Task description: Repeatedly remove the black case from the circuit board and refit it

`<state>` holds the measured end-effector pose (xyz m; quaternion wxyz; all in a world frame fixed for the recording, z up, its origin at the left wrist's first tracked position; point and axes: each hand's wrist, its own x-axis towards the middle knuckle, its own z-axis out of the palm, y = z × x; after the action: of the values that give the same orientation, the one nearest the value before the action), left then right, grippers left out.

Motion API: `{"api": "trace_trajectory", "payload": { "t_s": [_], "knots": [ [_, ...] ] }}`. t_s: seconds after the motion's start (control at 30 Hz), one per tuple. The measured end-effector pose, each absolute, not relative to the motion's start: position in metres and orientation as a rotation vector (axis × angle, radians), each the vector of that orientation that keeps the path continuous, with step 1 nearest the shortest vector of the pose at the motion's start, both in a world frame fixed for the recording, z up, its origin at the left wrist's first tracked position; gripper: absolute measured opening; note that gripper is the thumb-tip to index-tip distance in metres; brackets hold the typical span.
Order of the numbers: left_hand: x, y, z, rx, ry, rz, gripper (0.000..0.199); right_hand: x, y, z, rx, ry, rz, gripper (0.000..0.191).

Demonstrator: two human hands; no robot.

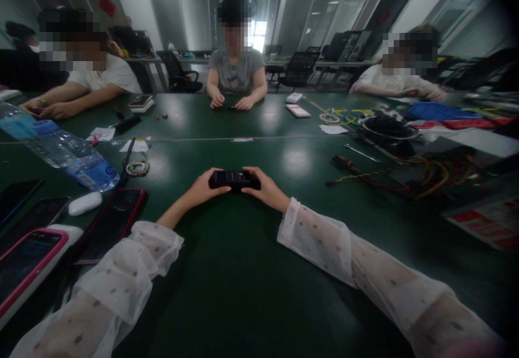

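Observation:
Between my two hands, above the middle of the dark green table [227, 250], is a small black handheld device [233, 178] with a screen at its left part. It lies lengthwise from left to right, and small pale markings show beside the screen. My left hand [206, 186] grips its left end, thumb along the near edge and fingers behind. At the other end, my right hand [263, 186] holds it the same way, fingers over the far edge. The fingers behind the device are partly hidden. What the markings say is too small to read.
Water bottles [87, 158], several phones [111, 223] and a white case [85, 204] lie at left. On the right are a bundle of wires [421, 179], a wrench [362, 153] and black cables [389, 128]. A person [236, 71] sits opposite, others at both sides.

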<state>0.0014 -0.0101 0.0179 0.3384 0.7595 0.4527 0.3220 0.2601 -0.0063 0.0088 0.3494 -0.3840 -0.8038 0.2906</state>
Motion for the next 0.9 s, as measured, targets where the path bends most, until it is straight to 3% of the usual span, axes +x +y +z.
{"api": "trace_trajectory", "payload": {
  "t_s": [0.9],
  "knots": [
    [0.0005, -0.0087, 0.0168, 1.999, 1.18, 0.834, 0.057, 0.2599, -0.0045, 0.0056, -0.997, -2.09, 0.739, 0.056]
  ]
}}
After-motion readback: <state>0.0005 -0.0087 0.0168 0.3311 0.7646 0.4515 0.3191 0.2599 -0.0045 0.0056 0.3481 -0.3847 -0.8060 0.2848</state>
